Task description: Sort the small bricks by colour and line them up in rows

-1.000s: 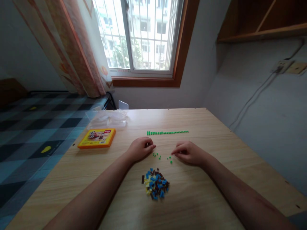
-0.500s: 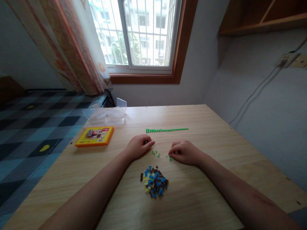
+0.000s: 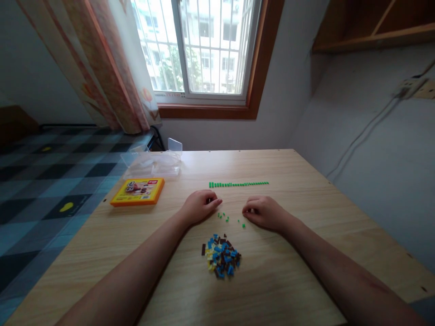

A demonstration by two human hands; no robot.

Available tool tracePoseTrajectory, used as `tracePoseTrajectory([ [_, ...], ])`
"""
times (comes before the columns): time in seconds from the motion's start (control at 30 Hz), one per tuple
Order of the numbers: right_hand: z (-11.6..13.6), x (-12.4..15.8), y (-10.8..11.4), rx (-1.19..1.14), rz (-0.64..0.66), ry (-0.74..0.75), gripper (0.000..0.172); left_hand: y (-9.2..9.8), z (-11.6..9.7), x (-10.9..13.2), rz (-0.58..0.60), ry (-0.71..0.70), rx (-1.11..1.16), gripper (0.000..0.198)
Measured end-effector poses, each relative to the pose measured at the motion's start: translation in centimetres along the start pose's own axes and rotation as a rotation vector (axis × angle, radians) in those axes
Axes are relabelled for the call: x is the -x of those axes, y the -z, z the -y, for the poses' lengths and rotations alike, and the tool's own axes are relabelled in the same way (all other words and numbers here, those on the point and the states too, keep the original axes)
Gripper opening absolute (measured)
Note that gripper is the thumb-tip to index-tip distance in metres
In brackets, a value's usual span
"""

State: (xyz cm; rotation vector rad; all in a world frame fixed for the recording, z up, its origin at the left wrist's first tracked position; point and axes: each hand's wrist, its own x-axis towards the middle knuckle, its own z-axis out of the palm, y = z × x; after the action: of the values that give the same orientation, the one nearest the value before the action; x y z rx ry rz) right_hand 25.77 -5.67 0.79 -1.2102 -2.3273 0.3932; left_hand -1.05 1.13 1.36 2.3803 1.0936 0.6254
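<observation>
My left hand [image 3: 200, 207] rests on the table left of several loose tiny green blocks [image 3: 223, 216], its fingers curled and the thumb stretched towards them. No piece shows in it. Across from it, my right hand [image 3: 263, 212] is closed in a pinch just above a small green block [image 3: 244, 225]; whether a piece sits between the fingertips is too small to make out. Beyond both hands, a long row of green blocks [image 3: 238, 184] runs from larger at left to smaller at right. Closer to me lies a heap of blue, brown and yellow blocks [image 3: 222, 256].
At the left of the wooden table [image 3: 278, 280] lies a yellow-orange box [image 3: 138, 192] with a printed picture. Behind it are clear plastic trays [image 3: 156, 164]. A checked bed [image 3: 84, 172] stands to the left, and a wall meets the table's right side.
My right hand has shifted slightly away from me, off the small green block near its fingertips. My left hand keeps its place. The whole view has turned a little.
</observation>
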Motion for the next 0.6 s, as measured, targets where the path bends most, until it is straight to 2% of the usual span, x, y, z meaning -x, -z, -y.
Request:
tracePoseTrajectory([
  [0.13, -0.2, -0.6, -0.6, 0.029, -0.059, -0.067, 0.013, 0.1, -0.2, 0.0, -0.001, 0.008, -0.006, 0.034],
  [0.27, -0.3, -0.4, -0.3, -0.026, -0.091, -0.093, 0.022, 0.1, -0.3, 0.0, -0.001, 0.012, -0.004, 0.034],
  [0.43, 0.3, 0.7, 0.7, -0.147, 0.043, 0.031, 0.014, 0.1, -0.2, 0.0, -0.002, 0.009, 0.002, 0.034],
  [0.6, 0.8, 0.9, 1.1, -0.148, 0.151, 0.044, 0.015, 0.2, -0.3, 0.1, -0.004, 0.006, -0.003, 0.034],
])
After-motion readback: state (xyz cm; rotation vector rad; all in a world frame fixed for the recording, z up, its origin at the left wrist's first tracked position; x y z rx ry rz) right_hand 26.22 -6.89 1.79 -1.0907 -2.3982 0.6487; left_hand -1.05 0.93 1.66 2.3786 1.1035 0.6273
